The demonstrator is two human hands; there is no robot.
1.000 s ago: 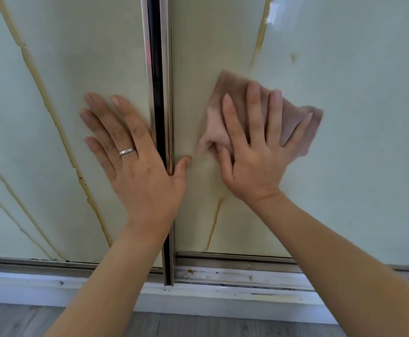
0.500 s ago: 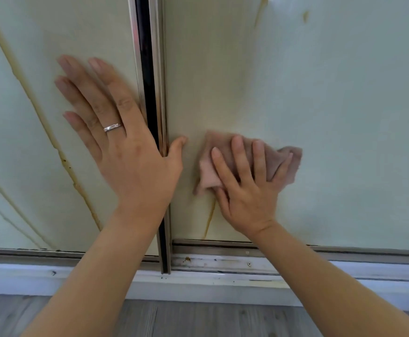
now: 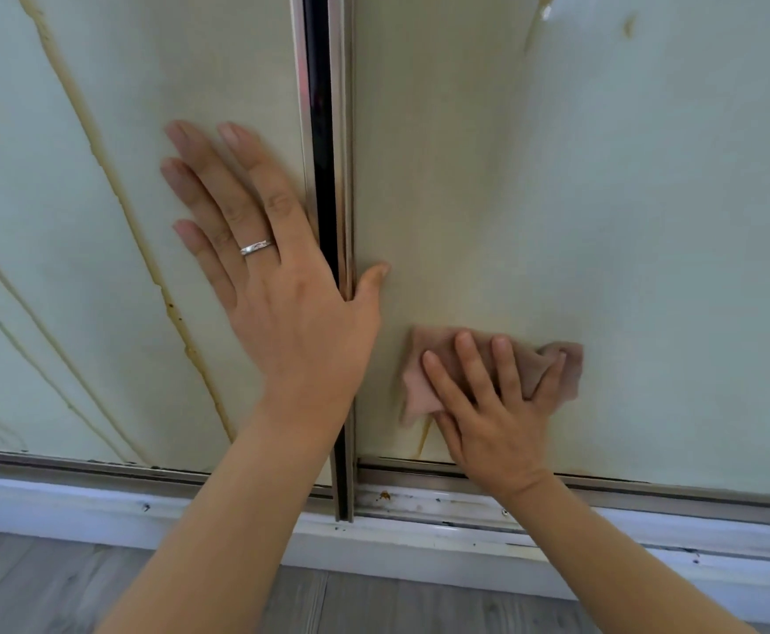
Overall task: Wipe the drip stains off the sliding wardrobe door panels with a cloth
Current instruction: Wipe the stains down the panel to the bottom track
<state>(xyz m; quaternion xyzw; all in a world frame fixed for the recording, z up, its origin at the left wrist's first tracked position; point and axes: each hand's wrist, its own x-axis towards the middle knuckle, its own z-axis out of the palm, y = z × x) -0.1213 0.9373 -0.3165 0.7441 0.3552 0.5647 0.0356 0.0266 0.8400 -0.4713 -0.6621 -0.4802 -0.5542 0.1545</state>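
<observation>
Two pale green sliding door panels fill the view, split by a metal frame strip (image 3: pixel 328 176). My right hand (image 3: pixel 492 414) presses a crumpled pink-brown cloth (image 3: pixel 424 386) flat against the right panel (image 3: pixel 625 221), low down near the bottom rail. A short brown drip stain (image 3: pixel 423 439) shows just under the cloth. My left hand (image 3: pixel 277 286), with a ring on it, lies flat with straight fingers on the left panel (image 3: pixel 30 221), its thumb across the frame strip. Long yellow-brown drip stains (image 3: pixel 122 199) run down the left panel.
More stain marks sit at the top of the right panel (image 3: pixel 534 25). A metal bottom track (image 3: pixel 648 491) and a scuffed white plinth (image 3: pixel 419 533) run below the doors. Grey wood flooring (image 3: pixel 53 583) lies underneath.
My right hand has slid the cloth down the right panel, from mid-height to just above the bottom rail. The drip stain beneath it is shorter. My left hand stays flat on the left panel.
</observation>
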